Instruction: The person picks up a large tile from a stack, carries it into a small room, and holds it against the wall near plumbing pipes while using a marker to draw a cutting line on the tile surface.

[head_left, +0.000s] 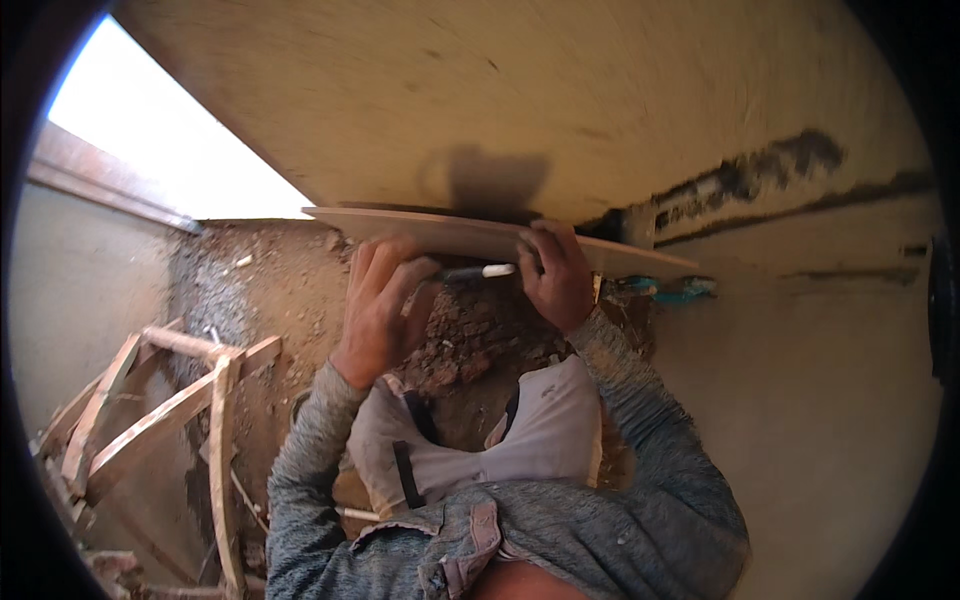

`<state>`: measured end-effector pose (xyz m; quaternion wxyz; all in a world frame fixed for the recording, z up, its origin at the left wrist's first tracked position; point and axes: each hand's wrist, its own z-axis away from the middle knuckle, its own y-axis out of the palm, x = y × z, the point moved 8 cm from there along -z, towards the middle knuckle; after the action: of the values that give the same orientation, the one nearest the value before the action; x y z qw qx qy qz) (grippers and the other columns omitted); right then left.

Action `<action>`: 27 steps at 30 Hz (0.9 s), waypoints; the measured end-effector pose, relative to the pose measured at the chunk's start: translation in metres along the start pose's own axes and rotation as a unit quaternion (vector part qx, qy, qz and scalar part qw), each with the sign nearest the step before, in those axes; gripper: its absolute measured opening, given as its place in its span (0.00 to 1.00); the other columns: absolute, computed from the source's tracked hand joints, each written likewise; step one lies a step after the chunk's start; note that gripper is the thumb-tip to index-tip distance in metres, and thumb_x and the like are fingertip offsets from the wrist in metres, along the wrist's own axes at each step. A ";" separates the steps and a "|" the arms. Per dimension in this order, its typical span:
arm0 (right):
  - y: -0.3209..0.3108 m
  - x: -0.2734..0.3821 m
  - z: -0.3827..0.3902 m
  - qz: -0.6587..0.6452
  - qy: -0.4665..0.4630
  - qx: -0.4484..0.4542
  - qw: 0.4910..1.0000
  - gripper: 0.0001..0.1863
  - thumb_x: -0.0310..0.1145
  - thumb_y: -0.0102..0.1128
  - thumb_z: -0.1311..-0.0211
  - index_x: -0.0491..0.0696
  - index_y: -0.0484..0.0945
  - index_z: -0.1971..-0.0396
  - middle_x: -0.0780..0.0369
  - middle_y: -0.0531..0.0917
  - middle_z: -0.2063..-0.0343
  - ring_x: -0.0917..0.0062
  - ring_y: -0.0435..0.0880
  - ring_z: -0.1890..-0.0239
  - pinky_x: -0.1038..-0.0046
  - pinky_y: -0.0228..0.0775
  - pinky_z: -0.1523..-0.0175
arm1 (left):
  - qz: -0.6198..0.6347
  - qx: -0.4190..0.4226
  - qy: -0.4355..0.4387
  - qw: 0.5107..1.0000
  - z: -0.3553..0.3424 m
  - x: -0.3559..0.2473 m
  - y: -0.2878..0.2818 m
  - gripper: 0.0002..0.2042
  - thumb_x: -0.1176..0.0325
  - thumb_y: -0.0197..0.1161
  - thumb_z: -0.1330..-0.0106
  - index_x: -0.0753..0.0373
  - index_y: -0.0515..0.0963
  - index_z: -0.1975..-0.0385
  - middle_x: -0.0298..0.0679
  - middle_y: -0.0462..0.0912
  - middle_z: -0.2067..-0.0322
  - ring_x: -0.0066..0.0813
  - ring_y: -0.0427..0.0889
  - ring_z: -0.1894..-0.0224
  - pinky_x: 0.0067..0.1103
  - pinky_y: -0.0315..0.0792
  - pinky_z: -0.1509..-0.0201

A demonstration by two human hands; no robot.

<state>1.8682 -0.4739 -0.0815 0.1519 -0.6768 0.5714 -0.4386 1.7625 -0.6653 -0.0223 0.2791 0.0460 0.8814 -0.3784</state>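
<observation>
Keeping the thin pinkish-brown flat panel (pixel 460 233) steady helps. Right hand (pixel 560 282) fingers clamp its edge; left hand (pixel 378 305) fingers pinch a black-and-white marker (pixel 472 273).

I have a rough brown earth floor (pixel 290 268) before me, scattered with small stones and pale bits of debris (pixel 244 261). A clumpy mound of dark soil (pixel 475 338) lies on it straight ahead; to my left rests a frame of rough wooden bars (pixel 221 440).
</observation>
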 end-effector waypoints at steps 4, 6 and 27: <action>0.003 -0.009 0.015 -0.023 -0.075 -0.028 0.996 0.16 0.28 0.67 0.45 0.44 0.78 0.55 0.53 0.77 0.58 0.55 0.80 0.57 0.61 0.74 0.52 | -0.083 -0.024 0.123 0.989 0.007 0.022 0.093 0.16 0.71 0.66 0.43 0.59 0.76 0.53 0.48 0.73 0.46 0.49 0.71 0.44 0.47 0.59 0.39; 0.008 -0.029 0.032 -0.037 -0.081 -0.058 0.994 0.18 0.29 0.66 0.44 0.45 0.79 0.52 0.55 0.80 0.60 0.57 0.81 0.57 0.64 0.74 0.52 | -0.123 -0.005 0.149 0.981 0.007 0.031 0.127 0.14 0.67 0.66 0.41 0.57 0.78 0.55 0.45 0.74 0.46 0.47 0.72 0.45 0.45 0.54 0.35; -0.035 -0.104 0.087 -0.349 -0.008 -0.215 0.912 0.13 0.34 0.70 0.44 0.45 0.83 0.61 0.64 0.82 0.72 0.80 0.81 0.71 0.75 0.74 0.66 | -0.177 -0.087 0.214 0.957 0.002 0.010 0.168 0.16 0.60 0.75 0.46 0.57 0.81 0.60 0.36 0.81 0.57 0.31 0.77 0.51 0.28 0.57 0.42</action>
<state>1.9617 -0.3949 -0.1498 -0.1553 -0.8527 0.3783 -0.3251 1.8041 -0.5491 -0.1367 0.0155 -0.0557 0.9438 -0.3253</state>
